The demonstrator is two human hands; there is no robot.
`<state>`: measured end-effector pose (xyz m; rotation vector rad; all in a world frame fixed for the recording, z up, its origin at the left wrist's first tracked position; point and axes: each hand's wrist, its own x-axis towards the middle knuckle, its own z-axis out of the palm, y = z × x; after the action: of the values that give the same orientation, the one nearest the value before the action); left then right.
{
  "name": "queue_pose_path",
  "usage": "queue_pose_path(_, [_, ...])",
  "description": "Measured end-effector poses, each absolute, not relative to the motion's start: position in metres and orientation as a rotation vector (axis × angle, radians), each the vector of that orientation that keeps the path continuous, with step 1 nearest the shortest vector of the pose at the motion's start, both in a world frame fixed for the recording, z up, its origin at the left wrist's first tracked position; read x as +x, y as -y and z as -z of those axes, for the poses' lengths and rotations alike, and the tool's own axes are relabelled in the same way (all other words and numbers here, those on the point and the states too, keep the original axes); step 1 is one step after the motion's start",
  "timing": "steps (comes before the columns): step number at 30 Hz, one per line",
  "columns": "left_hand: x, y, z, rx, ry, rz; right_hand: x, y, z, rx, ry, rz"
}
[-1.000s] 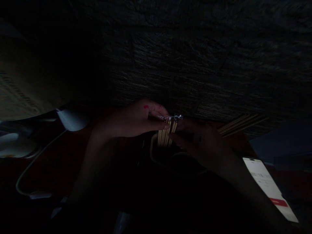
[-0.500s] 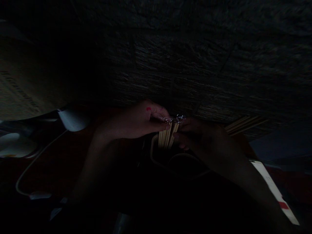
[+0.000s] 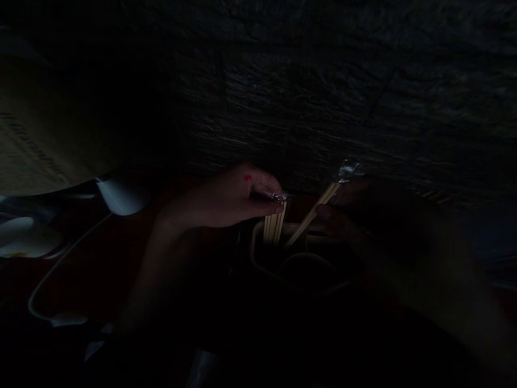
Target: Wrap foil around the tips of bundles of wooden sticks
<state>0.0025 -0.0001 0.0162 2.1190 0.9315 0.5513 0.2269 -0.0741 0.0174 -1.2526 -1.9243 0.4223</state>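
Hands apart — left (image 3: 238,196) clamped on sticks (image 3: 274,229), right (image 3: 343,215) gripping a foil-tipped stick (image 3: 311,218) (tilted).

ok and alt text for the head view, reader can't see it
In dim light, the left hand grips a bundle of pale sticks upright over a dark container, while the right hand holds a slimmer, tilted bunch with shiny wrapping at its top end. A textured wall stands behind.

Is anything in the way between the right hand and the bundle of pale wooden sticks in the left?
The slanting pale wooden sticks in the right hand reach partly across the gap towards the bundle in the left hand. Nothing else visible stands between, though it's dark.
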Motion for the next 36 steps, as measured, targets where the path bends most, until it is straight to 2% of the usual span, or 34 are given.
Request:
queue_pose_path(14, [0.002,-0.002,-0.013,2.100,-0.895,-0.575,0.207,0.055,0.015,-1.271,2.058,-0.563])
queue_pose_path(36, [0.001,-0.001,-0.014,2.127,-0.877,-0.566,0.208,0.049,0.019,-1.228,2.037,-0.722])
